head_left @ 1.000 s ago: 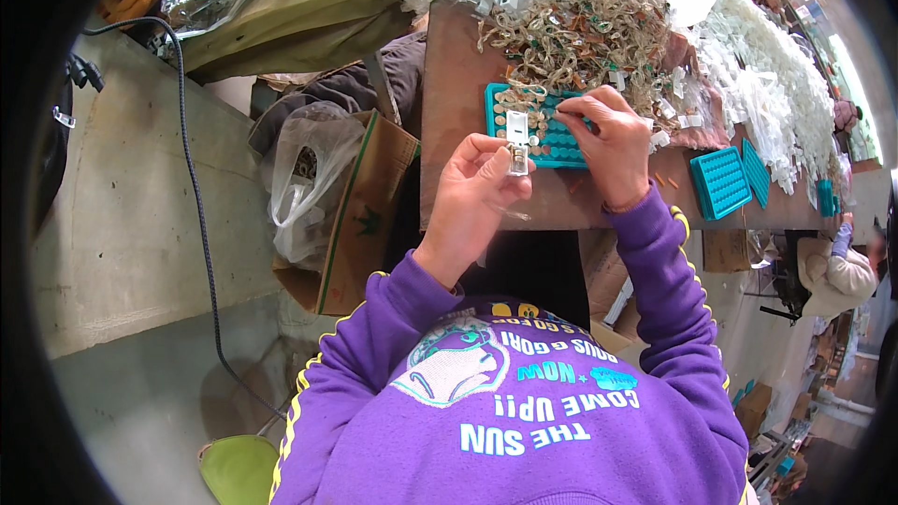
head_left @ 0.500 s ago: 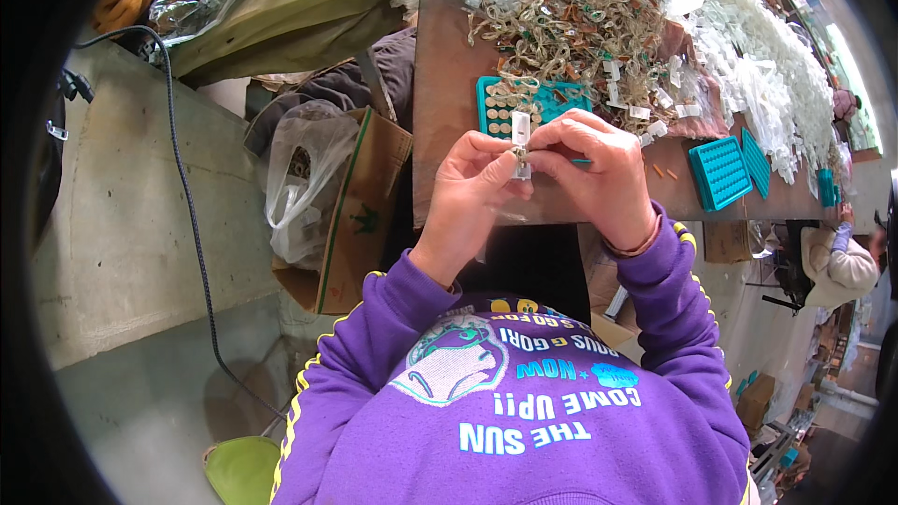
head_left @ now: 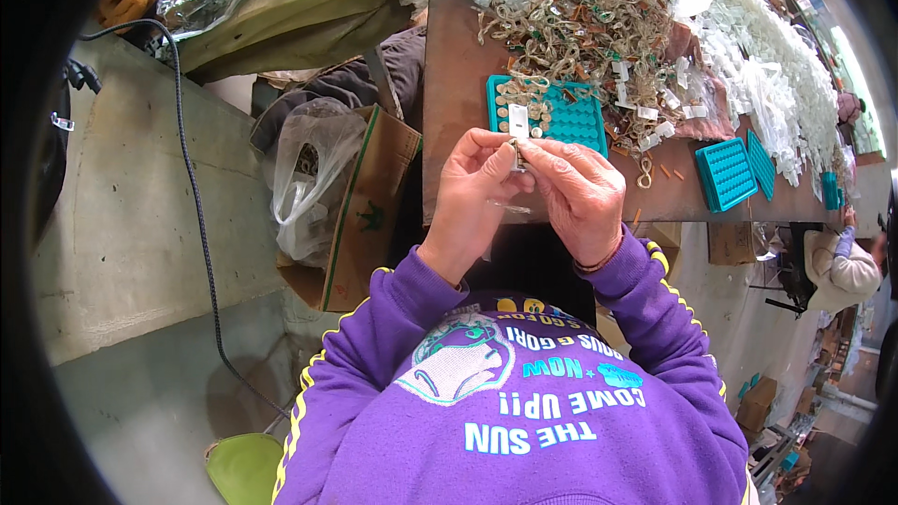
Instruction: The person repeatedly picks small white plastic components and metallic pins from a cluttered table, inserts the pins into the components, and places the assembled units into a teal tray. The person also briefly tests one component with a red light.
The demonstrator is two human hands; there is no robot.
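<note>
In front of my chest, just over the table's near edge, both hands meet at a small white plastic box [head_left: 517,120]. The thumb and fingers of my left hand [head_left: 470,194] grip its lower part. My right hand [head_left: 582,194] is closed in a pinch at the same end, fingertips against the box; a tiny piece between them is too small to make out. Behind the box lies a teal tray [head_left: 578,122] with rows of hollows. Round beige pieces [head_left: 502,113] fill its left side, and a twisted cord [head_left: 526,84] rests over its far edge.
A heap of looped cords [head_left: 585,23] covers the brown table [head_left: 456,65] beyond the tray. White packets [head_left: 767,65] pile up at the right, near stacked teal trays [head_left: 725,174]. Left of the table stands a cardboard box [head_left: 371,215] with a plastic bag [head_left: 313,168]. Other people work at far right.
My right hand has come lower and closer to my left, its fingers bunched tighter at the box. More of the tray shows, and a cord loop now lies to the right of it.
</note>
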